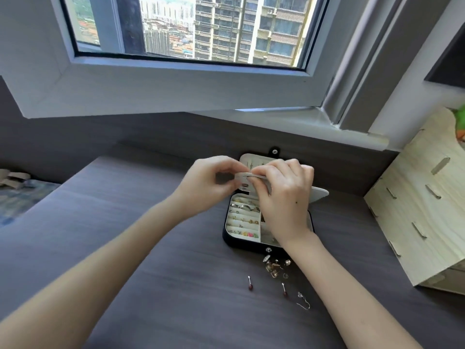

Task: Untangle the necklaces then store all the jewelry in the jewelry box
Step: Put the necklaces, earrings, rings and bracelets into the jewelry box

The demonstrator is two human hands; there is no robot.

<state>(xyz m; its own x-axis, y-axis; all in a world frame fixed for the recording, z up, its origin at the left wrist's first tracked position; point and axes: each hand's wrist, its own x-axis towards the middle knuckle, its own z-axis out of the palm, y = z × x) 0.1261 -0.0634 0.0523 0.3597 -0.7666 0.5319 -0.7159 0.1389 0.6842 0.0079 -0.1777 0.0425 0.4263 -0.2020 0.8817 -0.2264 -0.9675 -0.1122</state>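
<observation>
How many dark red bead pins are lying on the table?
2. One bead pin lies alone, left; the other beside the silver hook. The right forearm may hide more.

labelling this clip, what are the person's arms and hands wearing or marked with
Left hand and right hand are bare: no gloves, watch or bracelets show. Both forearms are bare to the frame edge, no sleeves in view. A small dark spot marks the back of the right hand.

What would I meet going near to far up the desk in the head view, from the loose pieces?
Red-bead pins → heap of gold pieces → jewelry box → window frame.
</observation>
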